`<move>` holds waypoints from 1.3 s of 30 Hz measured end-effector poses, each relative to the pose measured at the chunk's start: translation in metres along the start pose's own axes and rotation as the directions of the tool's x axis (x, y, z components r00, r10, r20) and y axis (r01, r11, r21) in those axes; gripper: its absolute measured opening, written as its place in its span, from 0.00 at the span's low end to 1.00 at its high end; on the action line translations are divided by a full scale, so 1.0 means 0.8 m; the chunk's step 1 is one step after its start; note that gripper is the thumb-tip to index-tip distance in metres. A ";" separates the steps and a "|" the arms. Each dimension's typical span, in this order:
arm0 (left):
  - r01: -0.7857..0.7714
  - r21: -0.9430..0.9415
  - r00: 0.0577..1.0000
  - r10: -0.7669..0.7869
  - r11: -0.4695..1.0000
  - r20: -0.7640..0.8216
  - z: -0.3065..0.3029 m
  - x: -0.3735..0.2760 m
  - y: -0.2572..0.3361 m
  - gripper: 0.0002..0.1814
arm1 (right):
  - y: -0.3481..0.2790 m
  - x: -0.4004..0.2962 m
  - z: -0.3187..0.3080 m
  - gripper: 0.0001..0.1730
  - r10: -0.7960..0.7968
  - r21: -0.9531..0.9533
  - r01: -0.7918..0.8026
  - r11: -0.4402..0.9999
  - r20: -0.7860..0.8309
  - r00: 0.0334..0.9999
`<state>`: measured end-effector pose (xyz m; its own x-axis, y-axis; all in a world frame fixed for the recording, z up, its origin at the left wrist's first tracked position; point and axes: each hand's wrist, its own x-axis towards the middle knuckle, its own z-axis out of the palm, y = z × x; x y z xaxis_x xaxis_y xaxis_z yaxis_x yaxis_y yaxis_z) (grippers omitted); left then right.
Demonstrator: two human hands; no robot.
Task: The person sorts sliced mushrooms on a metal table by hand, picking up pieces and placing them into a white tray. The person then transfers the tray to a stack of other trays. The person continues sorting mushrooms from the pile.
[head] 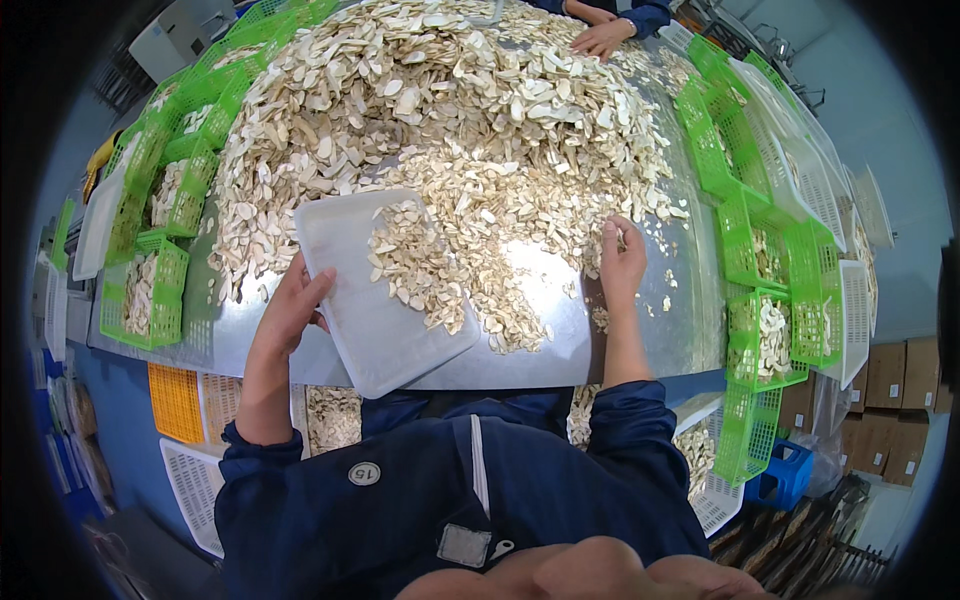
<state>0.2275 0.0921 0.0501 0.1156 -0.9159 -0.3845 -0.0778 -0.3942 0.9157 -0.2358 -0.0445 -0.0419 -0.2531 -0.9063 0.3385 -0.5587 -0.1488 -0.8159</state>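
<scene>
My left hand [291, 311] grips the left edge of a white plastic tray [349, 322], thumb on the rim and fingers beneath. The tray is tilted, and small dried pale slices [416, 262] lie along its right side. Its right edge meets a spread of similar small pieces [517, 202] on the metal table [675, 255]. At the right border of that spread is my right hand [624, 262], its fingers curled inward; whether anything is between them cannot be made out. Beyond both hands rises a large heap of bigger dried slices [450, 82].
Green plastic baskets [142, 292] holding slices line the table's left side. More green baskets [765, 337] stand along the right. Across the heap are a co-worker's hands [604, 36]. Below the table edge are an orange crate [176, 401] and a blue stool [781, 472].
</scene>
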 end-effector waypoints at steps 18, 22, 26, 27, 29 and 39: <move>-0.034 0.092 0.997 0.028 0.995 0.070 0.014 0.029 0.009 0.37 | -0.143 -0.018 0.185 0.23 -0.371 0.319 0.222 0.921 0.551 0.748; -0.040 0.030 0.999 0.039 0.999 0.037 0.020 0.030 -0.004 0.36 | -0.189 -0.051 0.178 0.27 -0.511 0.421 0.297 0.857 0.627 0.588; -0.059 -0.012 0.998 0.059 0.998 0.019 0.011 0.028 -0.017 0.32 | -0.206 -0.079 0.119 0.31 -0.525 0.372 0.370 0.851 0.599 0.605; -0.061 0.004 0.997 0.061 0.998 0.041 0.008 0.031 -0.020 0.31 | -0.192 -0.083 0.099 0.33 -0.457 0.294 0.350 0.889 0.573 0.680; -0.058 0.045 0.997 0.055 0.997 0.061 -0.008 0.031 -0.028 0.31 | -0.162 -0.093 0.059 0.35 -0.379 0.167 0.343 0.924 0.501 0.778; -0.054 0.071 0.998 0.053 0.996 0.023 -0.016 0.031 -0.033 0.32 | -0.120 -0.151 0.033 0.44 -0.395 -0.140 0.570 0.810 0.587 0.706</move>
<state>0.2450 0.0808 0.0183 0.0885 -0.9370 -0.3380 -0.1545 -0.3482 0.9246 -0.1306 0.0688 -0.0171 0.5060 -0.8136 0.2863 -0.7073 -0.5814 -0.4022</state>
